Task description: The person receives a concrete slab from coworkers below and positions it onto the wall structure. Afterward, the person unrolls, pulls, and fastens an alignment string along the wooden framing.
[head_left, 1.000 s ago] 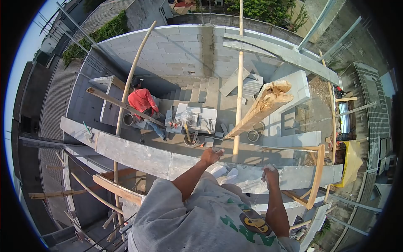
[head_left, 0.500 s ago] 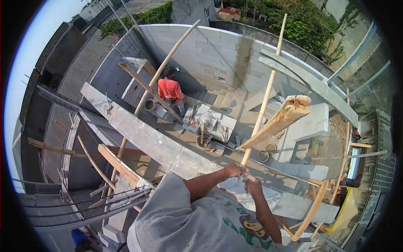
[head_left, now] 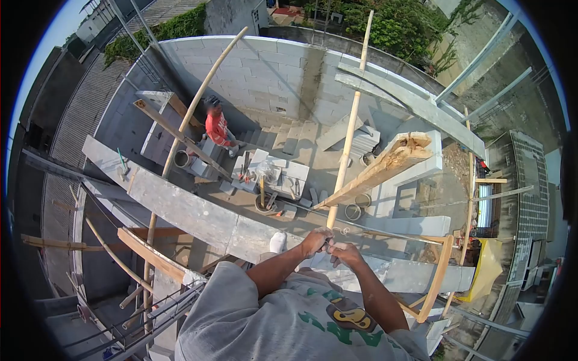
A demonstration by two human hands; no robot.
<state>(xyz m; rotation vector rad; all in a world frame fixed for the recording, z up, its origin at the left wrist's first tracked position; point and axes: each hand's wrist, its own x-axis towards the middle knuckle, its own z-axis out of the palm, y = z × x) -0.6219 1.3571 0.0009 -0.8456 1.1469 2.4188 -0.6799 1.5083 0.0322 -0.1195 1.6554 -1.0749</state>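
Note:
My left hand (head_left: 316,242) and my right hand (head_left: 346,254) are closed and almost touching in front of my chest. Both pinch something small and dark that I cannot make out; a thin pale loop (head_left: 344,230) shows just above them. Behind the hands rises an upright bamboo pole (head_left: 342,168). A thick wooden plank (head_left: 379,171) with a broken end leans across that pole. Below me runs a long grey board (head_left: 198,210), with a white-covered foot (head_left: 278,242) at its edge.
A co-worker in a red top (head_left: 218,128) stands below by a block wall (head_left: 259,75). Blocks and tools cover a low stand (head_left: 280,175), with buckets (head_left: 265,203) near it. Rebar (head_left: 162,310) juts out at lower left; a wooden frame (head_left: 436,280) stands at right.
My view has swung right, so the scene sits further left. My hands stay together, the right one turned more inward. The co-worker in red has turned, and the white-covered foot has come into view.

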